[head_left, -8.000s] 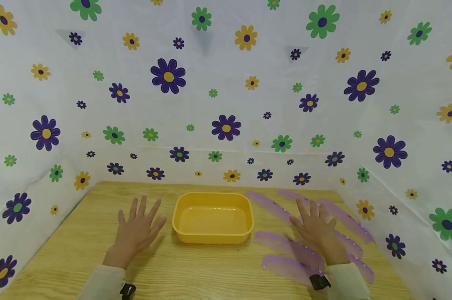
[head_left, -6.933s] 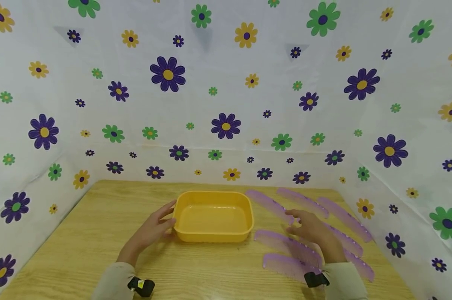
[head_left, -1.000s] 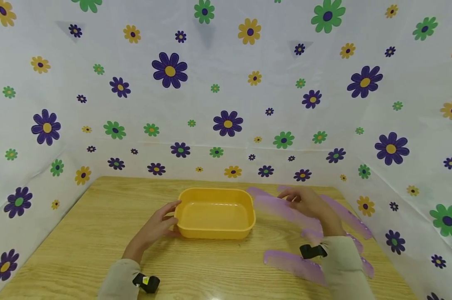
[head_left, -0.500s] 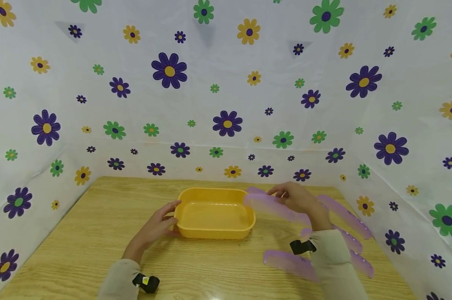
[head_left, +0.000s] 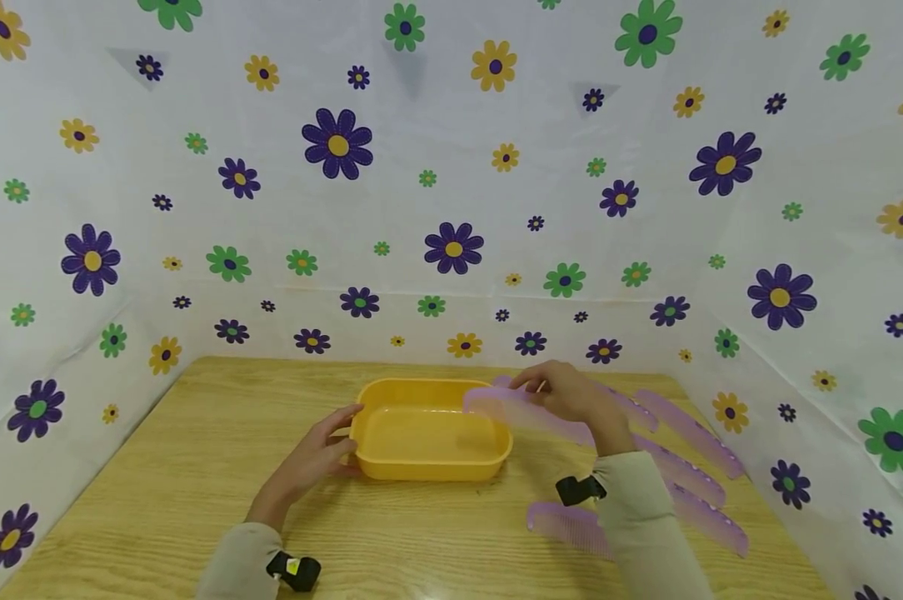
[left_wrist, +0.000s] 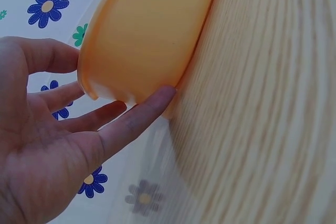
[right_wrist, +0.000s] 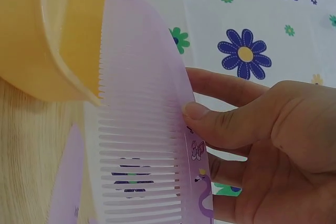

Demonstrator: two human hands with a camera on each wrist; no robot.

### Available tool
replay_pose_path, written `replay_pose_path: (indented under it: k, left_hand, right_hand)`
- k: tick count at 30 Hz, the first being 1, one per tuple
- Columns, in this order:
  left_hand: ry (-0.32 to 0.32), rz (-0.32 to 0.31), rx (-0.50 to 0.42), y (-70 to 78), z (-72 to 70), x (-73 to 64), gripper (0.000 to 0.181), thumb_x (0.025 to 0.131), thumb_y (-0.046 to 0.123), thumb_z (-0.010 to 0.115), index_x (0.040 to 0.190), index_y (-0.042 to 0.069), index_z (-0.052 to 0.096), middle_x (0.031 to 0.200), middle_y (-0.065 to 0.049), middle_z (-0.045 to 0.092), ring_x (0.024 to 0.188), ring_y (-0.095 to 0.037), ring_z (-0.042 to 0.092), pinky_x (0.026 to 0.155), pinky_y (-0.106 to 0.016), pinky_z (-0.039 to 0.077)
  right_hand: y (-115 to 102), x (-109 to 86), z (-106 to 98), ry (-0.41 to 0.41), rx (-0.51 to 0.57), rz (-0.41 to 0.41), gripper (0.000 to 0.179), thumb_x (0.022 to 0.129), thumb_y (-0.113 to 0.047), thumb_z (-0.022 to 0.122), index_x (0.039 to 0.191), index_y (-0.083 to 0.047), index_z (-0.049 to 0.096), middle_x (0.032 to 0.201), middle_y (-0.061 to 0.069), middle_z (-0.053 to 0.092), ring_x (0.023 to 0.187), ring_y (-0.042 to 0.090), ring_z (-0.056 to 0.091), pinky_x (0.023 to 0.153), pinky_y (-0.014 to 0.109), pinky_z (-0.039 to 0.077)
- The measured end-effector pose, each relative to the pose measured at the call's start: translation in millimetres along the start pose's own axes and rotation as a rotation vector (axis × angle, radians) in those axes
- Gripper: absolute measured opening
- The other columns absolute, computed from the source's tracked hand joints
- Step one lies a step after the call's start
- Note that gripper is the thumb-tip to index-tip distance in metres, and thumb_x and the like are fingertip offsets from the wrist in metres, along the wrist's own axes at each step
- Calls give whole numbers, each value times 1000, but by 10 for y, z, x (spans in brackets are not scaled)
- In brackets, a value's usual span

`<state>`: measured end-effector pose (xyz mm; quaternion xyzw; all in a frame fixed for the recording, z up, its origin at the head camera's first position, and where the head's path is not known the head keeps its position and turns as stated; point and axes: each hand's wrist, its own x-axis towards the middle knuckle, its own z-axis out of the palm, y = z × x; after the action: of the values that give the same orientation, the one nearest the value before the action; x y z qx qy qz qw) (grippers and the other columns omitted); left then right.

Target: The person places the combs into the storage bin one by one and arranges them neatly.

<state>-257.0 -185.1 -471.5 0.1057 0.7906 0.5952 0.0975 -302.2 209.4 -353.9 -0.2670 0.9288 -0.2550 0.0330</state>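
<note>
With the yellow tub (head_left: 429,471) as clock centre in the head view, you have seven combs: one lilac comb (head_left: 526,412) in your right hand (head_left: 567,396) toward three o'clock, six loose combs (head_left: 689,433) lying between two and four. Your thumb and fingers pinch its spine, teeth facing the tub, far end over the three-o'clock rim; whether comb and rim touch, you cannot tell. At nine o'clock your left hand (head_left: 312,454) is loosely spread, fairly straight fingers resting against the single tub's outer wall. The combs are translucent, bowed and toothed; a purple flamingo (right_wrist: 203,195) decorates yours. The tub is smooth and glossy, a rounded rectangle. Beneath lies a grainy wooden table (head_left: 391,550); beyond, at twelve, hangs a creased white cloth (head_left: 286,217) printed with daisies.
</note>
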Motion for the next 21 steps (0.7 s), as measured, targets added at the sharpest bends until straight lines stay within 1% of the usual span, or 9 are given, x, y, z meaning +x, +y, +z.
replay_pose_path:
  k: [7,13,15,21]
  left_hand:
    - [-11,34,-6,5,39,21,64,101,7,52,161,5,29,161,-30,30,136,-50,52,87,-47,65]
    - [-17,40,-8,-1,64,27,63,102,8,52,161,6,29,161,-30,30,136,-50,53,89,-47,65]
    - [-18,41,-8,1,70,20,64,102,8,52,161,6,28,161,-30,30,135,-50,53,89,-47,65]
    - [-23,33,-14,10,77,11,64,102,8,52,161,6,28,162,-30,30,136,-49,53,89,-48,64]
  right_hand:
    - [-56,58,75,-6,12,8,34,93,12,59,116,-5,77,115,18,75,97,26,67,85,38,61]
    - [-133,108,113,-28,2,61,37,93,12,58,119,-6,76,110,16,73,94,25,65,81,35,61]
    - [-163,134,135,-33,-1,67,37,93,12,57,118,-7,76,107,16,73,93,25,64,81,35,61]
    - [-221,229,221,-49,23,42,44,89,16,54,114,-9,78,105,15,72,92,24,63,81,35,60]
